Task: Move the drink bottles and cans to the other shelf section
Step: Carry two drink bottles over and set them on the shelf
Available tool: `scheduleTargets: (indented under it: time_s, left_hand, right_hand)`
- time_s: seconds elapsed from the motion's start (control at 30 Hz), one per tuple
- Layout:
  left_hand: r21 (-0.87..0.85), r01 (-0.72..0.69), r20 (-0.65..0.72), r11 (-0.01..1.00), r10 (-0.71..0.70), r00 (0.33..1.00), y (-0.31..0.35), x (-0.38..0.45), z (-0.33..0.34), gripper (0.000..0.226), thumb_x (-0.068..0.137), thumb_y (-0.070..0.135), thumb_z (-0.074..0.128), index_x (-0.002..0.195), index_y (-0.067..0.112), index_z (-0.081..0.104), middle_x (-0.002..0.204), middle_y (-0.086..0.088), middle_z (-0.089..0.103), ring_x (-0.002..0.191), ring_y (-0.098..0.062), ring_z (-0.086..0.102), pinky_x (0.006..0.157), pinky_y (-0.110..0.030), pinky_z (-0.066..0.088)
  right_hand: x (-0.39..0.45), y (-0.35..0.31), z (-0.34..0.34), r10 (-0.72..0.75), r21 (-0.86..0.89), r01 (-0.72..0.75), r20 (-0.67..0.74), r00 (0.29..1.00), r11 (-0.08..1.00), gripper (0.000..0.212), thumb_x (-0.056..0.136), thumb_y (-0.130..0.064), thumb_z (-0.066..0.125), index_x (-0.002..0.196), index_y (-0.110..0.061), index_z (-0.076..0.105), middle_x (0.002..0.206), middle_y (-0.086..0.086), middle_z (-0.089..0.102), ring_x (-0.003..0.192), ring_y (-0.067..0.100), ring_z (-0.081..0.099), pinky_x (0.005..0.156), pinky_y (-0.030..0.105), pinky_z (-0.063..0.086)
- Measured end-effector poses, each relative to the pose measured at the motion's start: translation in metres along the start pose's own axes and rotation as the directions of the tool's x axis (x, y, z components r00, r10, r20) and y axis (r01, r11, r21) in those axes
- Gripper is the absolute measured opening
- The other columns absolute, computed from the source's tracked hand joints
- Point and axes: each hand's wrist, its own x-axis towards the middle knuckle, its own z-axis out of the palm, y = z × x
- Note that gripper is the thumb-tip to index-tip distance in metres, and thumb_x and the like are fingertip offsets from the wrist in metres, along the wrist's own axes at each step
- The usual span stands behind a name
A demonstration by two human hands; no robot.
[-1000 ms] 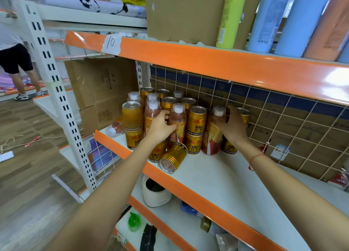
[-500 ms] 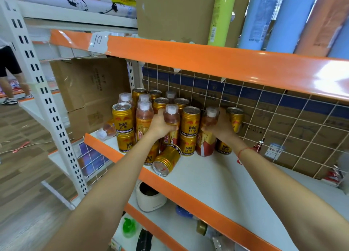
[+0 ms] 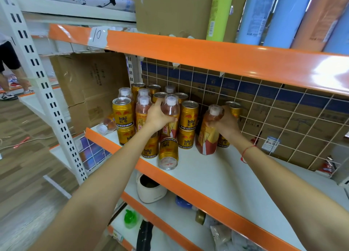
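Gold drink cans point(image 3: 188, 116) stand stacked two high among pink tea bottles at the left end of the white shelf point(image 3: 213, 175). My left hand point(image 3: 157, 116) grips a white-capped tea bottle point(image 3: 171, 109) in the middle of the group. My right hand point(image 3: 224, 123) holds another tea bottle point(image 3: 207, 135), tilted, just right of the cans, its base on the shelf. One gold can point(image 3: 168, 153) lies on its side at the shelf's front edge. Another bottle point(image 3: 106, 125) lies on its side at the far left.
An orange-fronted upper shelf point(image 3: 207, 56) hangs close above, loaded with a cardboard box and coloured rolls. A wire grid point(image 3: 283, 118) backs the shelf. A cardboard box point(image 3: 88, 86) fills the section to the left. A white appliance point(image 3: 151, 190) sits on the shelf below. A person stands far left.
My left hand has closed around the middle bottle. My right hand has tipped its bottle away from the stacked cans. The view has moved closer.
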Motion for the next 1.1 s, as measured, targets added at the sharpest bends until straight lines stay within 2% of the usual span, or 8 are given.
scheduleTargets:
  time_s: [0.1, 0.27, 0.4, 0.5, 0.67, 0.8, 0.93, 1.1]
  left_hand:
    - [0.007, -0.032, -0.014, 0.999, 0.032, 0.999, 0.011, 0.0, -0.006, 0.084, 0.065, 0.016, 0.085, 0.136, 0.011, 0.039, 0.131, -0.009, 0.053, 0.123, -0.026, 0.048, 0.097, -0.034, 0.041]
    - [0.014, -0.078, -0.028, 0.997, 0.078, 0.997, 0.026, -0.004, -0.013, 0.086, 0.062, 0.017, 0.086, 0.135, 0.012, 0.04, 0.132, -0.009, 0.052, 0.123, -0.027, 0.049, 0.102, -0.042, 0.043]
    - [0.001, -0.102, -0.009, 0.995, 0.102, 0.995, 0.039, -0.009, -0.02, 0.083, 0.066, 0.017, 0.084, 0.136, 0.012, 0.04, 0.132, -0.009, 0.052, 0.122, -0.025, 0.048, 0.099, -0.038, 0.043]
    - [-0.011, -0.112, 0.047, 0.994, 0.112, 0.993, 0.046, -0.014, -0.022, 0.081, 0.068, 0.02, 0.083, 0.135, 0.012, 0.04, 0.131, -0.008, 0.053, 0.121, -0.024, 0.05, 0.094, -0.033, 0.043]
    - [-0.006, -0.137, 0.107, 0.99, 0.137, 0.985, 0.054, -0.031, -0.011, 0.082, 0.068, 0.021, 0.083, 0.137, 0.013, 0.038, 0.132, -0.007, 0.053, 0.12, -0.022, 0.05, 0.091, -0.027, 0.041]
    - [-0.041, -0.12, 0.127, 0.992, 0.124, 0.984, 0.062, -0.042, 0.002, 0.085, 0.067, 0.021, 0.084, 0.137, 0.013, 0.036, 0.131, -0.007, 0.053, 0.12, -0.022, 0.051, 0.095, -0.033, 0.046]
    - [-0.056, -0.081, 0.168, 0.995, 0.089, 0.982, 0.059, -0.058, 0.026, 0.087, 0.064, 0.022, 0.086, 0.136, 0.015, 0.036, 0.13, -0.005, 0.053, 0.12, -0.022, 0.051, 0.097, -0.036, 0.047]
    - [-0.094, -0.032, 0.151, 0.995, 0.046, 0.987, 0.048, -0.077, 0.051, 0.081, 0.065, 0.018, 0.085, 0.132, 0.014, 0.039, 0.127, -0.004, 0.055, 0.117, -0.02, 0.053, 0.088, -0.027, 0.044]
  right_hand:
    - [-0.005, 0.0, -0.01, 0.017, 0.015, -0.018, 0.039, 0.999, 1.0, 0.06, 0.073, -0.012, 0.078, 0.123, -0.015, 0.045, 0.116, 0.004, 0.058, 0.104, 0.021, 0.054, 0.082, 0.031, 0.042]
    - [-0.014, 0.001, -0.024, 0.014, 0.041, -0.016, 0.068, 0.998, 0.999, 0.061, 0.072, -0.01, 0.078, 0.123, -0.018, 0.046, 0.119, 0.002, 0.058, 0.108, 0.02, 0.054, 0.082, 0.031, 0.043]
    - [-0.022, 0.001, -0.033, -0.005, 0.047, 0.001, 0.087, 0.996, 0.999, 0.05, 0.075, -0.007, 0.075, 0.114, -0.025, 0.049, 0.116, -0.001, 0.058, 0.106, 0.017, 0.053, 0.084, 0.029, 0.042]
    - [-0.026, 0.001, -0.04, -0.034, 0.008, 0.033, 0.103, 0.994, 0.999, 0.054, 0.077, -0.01, 0.074, 0.125, -0.022, 0.055, 0.122, 0.0, 0.059, 0.111, 0.018, 0.054, 0.086, 0.028, 0.042]
    - [-0.038, 0.0, -0.051, -0.033, 0.025, 0.03, 0.139, 0.99, 0.999, 0.054, 0.078, -0.006, 0.072, 0.126, -0.021, 0.055, 0.123, 0.001, 0.059, 0.116, 0.019, 0.053, 0.094, 0.032, 0.041]
    - [-0.054, -0.001, -0.058, -0.064, 0.027, 0.06, 0.168, 0.984, 0.998, 0.048, 0.082, -0.003, 0.068, 0.125, -0.019, 0.052, 0.119, 0.001, 0.057, 0.112, 0.018, 0.051, 0.095, 0.034, 0.04]
    - [-0.067, 0.002, -0.065, -0.053, 0.094, 0.037, 0.179, 0.982, 0.995, 0.047, 0.082, 0.0, 0.066, 0.117, -0.024, 0.045, 0.114, -0.001, 0.053, 0.11, 0.017, 0.049, 0.096, 0.036, 0.04]
    - [-0.072, 0.007, -0.074, -0.028, 0.135, -0.006, 0.247, 0.969, 0.991, 0.052, 0.084, 0.0, 0.063, 0.12, -0.024, 0.035, 0.115, 0.001, 0.047, 0.109, 0.016, 0.045, 0.092, 0.035, 0.038]
